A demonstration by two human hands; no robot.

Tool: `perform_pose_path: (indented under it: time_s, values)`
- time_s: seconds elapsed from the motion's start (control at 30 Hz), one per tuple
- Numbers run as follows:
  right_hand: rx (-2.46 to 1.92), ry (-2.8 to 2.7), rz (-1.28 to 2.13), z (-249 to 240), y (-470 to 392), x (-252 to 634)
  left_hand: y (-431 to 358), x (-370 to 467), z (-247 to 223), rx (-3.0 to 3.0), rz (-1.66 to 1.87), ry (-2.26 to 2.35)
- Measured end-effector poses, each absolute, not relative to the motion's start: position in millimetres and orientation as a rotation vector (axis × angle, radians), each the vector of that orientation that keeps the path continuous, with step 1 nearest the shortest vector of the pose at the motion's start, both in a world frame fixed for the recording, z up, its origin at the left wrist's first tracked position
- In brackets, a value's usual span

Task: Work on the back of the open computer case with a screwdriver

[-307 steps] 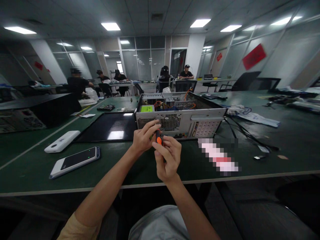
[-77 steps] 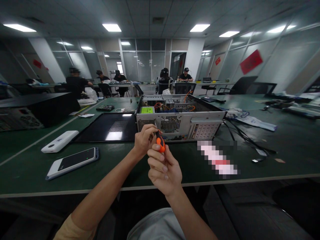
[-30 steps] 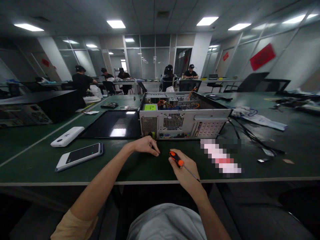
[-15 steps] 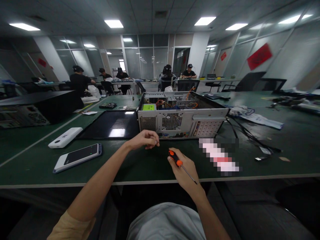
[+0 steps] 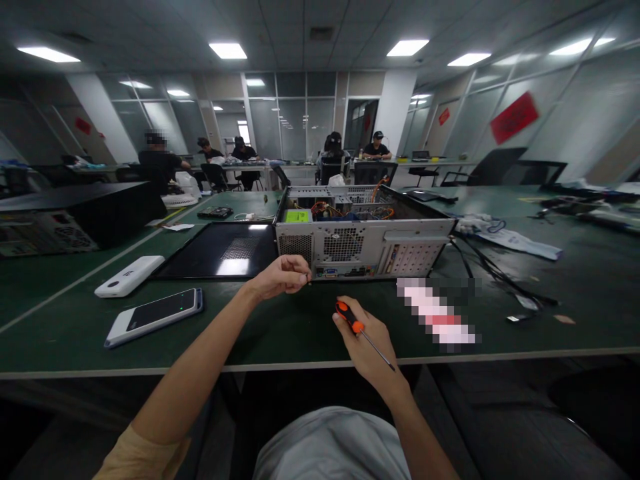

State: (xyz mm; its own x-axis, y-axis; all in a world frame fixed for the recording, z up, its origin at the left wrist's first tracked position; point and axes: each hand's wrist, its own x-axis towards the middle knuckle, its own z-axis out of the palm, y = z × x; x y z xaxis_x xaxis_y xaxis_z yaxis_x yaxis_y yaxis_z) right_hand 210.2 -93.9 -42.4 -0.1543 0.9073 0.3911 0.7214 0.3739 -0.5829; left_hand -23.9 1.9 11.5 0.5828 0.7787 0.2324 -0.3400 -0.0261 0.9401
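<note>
My left hand [image 5: 281, 275] is closed in a pinch in front of an open computer case [image 5: 367, 248]. A tiny dark thing shows at its fingertips, too small to name. Wrapped in my right hand [image 5: 373, 343] is a screwdriver [image 5: 356, 325] with an orange and black handle, its shaft pointing back toward my wrist. The case lies on its side with its rear panel facing me. Inside it are a power supply with a green label [image 5: 297, 216] and orange and red wires. A black side panel [image 5: 200, 248] lies flat to its left.
On the green table [image 5: 280, 333] a white power bank [image 5: 129, 276] and a phone-like device [image 5: 154, 316] lie at left. Another black computer case [image 5: 120, 210] stands beyond them. Black cables [image 5: 493, 270], white gloves [image 5: 520, 244] and a blurred-out item [image 5: 437, 313] are at right. Several people sit farther back.
My left hand has shifted slightly left and up, nearer the case, still pinched. My right hand keeps the screwdriver in nearly the same place.
</note>
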Motion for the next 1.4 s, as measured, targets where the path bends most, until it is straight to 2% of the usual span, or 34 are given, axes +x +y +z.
perform_pose_path:
  time_s: [0.63, 0.97, 1.4]
  values:
    - [-1.474, -1.946, 0.248, -40.5, -93.9, 208.2, 2.7, -24.1, 11.6, 1.232, 0.994, 0.424]
    - [-1.277, -1.907, 0.387, -37.1, -98.0, 209.9, 3.3, -24.5, 11.9, 1.161, 1.025, 0.420]
    - [-1.406, -2.054, 0.369, -36.5, -99.2, 208.3, 2.6, -25.6, 11.3, 1.152, 1.058, 0.343]
